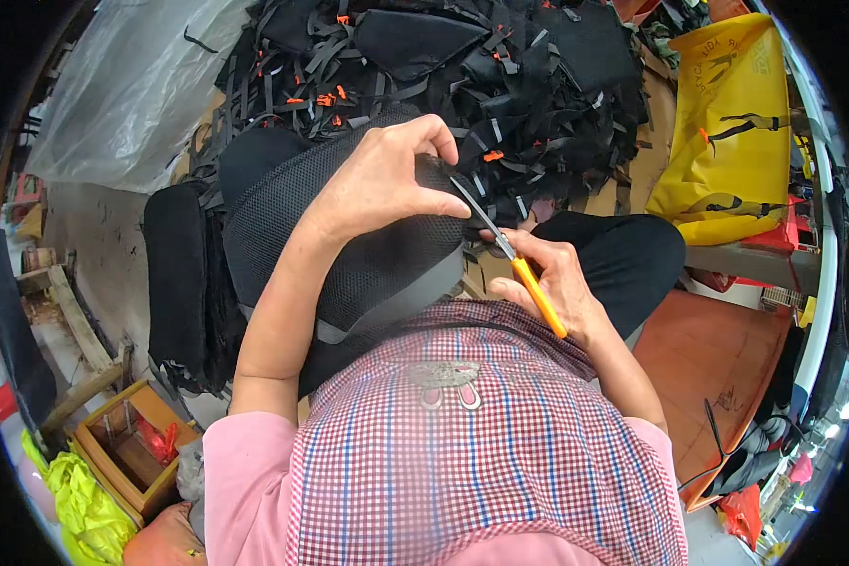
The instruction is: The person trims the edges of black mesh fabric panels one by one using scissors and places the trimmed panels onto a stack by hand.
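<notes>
A heap of black, strapped pieces [423,42] fills the far side of my view. Nearer, across the lap, lies the black mesh [278,208], its grey band [410,291] slanting along the near edge, beside the apron [443,443].

The left hand [373,184] arches over the mesh's upper right part, and is the nearer hand to it. I see thumb and forefinger well parted in a C; whether the hidden fingers grip the mesh I cannot tell. The right hand [568,274] sits to the right of the mesh, closed around the tool [538,294].

What I judge matters most is the tool's line: its long axis slants from the orange handle, low and right, up and left to the metal tip [458,185], which lies at the mouth of that C. I cannot tell whether the tip touches the mesh.
</notes>
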The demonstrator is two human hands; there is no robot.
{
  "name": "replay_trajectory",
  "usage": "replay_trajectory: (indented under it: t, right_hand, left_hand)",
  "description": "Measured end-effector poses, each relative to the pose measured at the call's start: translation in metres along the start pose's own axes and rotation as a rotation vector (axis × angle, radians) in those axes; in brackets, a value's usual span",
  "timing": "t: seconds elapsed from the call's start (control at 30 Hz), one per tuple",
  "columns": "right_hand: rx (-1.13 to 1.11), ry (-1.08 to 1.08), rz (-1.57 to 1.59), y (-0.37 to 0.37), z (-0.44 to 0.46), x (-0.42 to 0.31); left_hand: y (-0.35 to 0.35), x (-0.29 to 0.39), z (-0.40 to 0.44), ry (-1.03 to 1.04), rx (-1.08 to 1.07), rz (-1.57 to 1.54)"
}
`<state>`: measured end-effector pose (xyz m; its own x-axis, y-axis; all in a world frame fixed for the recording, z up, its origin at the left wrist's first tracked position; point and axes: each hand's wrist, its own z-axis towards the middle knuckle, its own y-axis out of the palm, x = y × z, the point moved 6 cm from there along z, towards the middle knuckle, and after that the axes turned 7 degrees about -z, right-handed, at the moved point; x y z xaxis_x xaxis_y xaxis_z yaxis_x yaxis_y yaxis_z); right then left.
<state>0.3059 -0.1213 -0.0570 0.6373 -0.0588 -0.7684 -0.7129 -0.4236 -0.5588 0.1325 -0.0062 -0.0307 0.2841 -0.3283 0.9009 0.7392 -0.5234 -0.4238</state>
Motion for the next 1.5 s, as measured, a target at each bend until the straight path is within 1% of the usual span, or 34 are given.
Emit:
replay_trajectory:
  t: [0.1, 0.2, 0.3, 0.4, 0.5, 0.6, 0.7, 0.8, 0.9, 1.0, 1.1, 1.13, 1.2, 1.23, 1.27, 1.33, 1.43, 1.47, 1.5]
  right_hand:
    - [0.058, -0.100, -0.130, 0.002, -0.003, 0.007]
    - [0.097, -0.131, -0.173, 0.002, -0.004, 0.006]
    - [0.103, -0.145, -0.153, 0.004, -0.005, 0.008]
    - [0.117, -0.145, -0.148, 0.003, -0.006, 0.009]
    - [0.128, -0.169, -0.174, 0.003, -0.005, 0.008]
    - [0.170, -0.258, -0.174, 0.004, -0.001, 0.003]
    - [0.086, -0.135, -0.085, 0.001, 0.000, 0.000]
    - [0.000, -0.020, 0.005, 0.001, -0.002, 0.006]
    - [0.079, -0.098, -0.033, 0.001, -0.004, 0.007]
    - [0.175, -0.237, -0.132, -0.003, -0.003, -0.003]
    - [0.119, -0.148, -0.067, 0.000, -0.004, 0.002]
    - [0.125, -0.134, -0.020, 0.001, -0.006, 0.006]
    - [0.136, -0.103, 0.072, 0.006, -0.010, 0.017]
    - [0.189, -0.039, 0.131, 0.006, -0.012, 0.022]
    - [0.243, 0.025, 0.190, 0.007, -0.014, 0.027]
    - [0.323, -0.003, 0.225, -0.001, -0.012, 0.026]
    - [0.360, -0.061, 0.501, -0.001, 0.016, 0.015]
    - [0.379, -0.089, 0.390, -0.004, 0.022, -0.002]
    - [0.372, -0.154, 0.461, -0.005, 0.029, -0.013]
  left_hand:
    - [-0.001, -0.001, 0.000, -0.039, -0.017, -0.049]
    - [0.004, -0.001, 0.000, -0.004, -0.024, -0.059]
    - [0.004, 0.002, 0.001, -0.036, -0.031, -0.023]
    - [0.003, -0.001, 0.000, 0.011, -0.018, -0.064]
    - [0.007, 0.007, 0.000, 0.027, -0.033, -0.036]
    - [0.013, 0.011, 0.000, -0.066, -0.079, -0.082]
    - [0.014, 0.016, -0.001, -0.005, -0.060, -0.064]
    - [0.014, 0.015, -0.001, 0.014, -0.061, -0.033]
    - [0.019, 0.014, -0.001, 0.041, -0.055, 0.016]
    - [0.025, 0.018, -0.003, 0.069, -0.050, 0.035]
    - [0.028, 0.018, -0.003, 0.040, -0.048, 0.053]
    - [0.028, 0.017, -0.004, 0.093, -0.018, 0.042]
    - [0.026, 0.016, -0.004, 0.040, -0.032, 0.014]
    - [0.026, 0.016, -0.005, 0.014, -0.039, -0.001]
    - [0.026, 0.017, -0.005, 0.032, -0.042, -0.010]
    - [0.026, 0.020, -0.007, 0.066, -0.051, -0.024]
    - [0.035, 0.024, -0.009, -0.021, -0.173, -0.143]
    - [0.037, 0.023, -0.009, -0.053, -0.205, -0.181]
    - [0.033, 0.023, -0.009, -0.058, -0.183, -0.230]
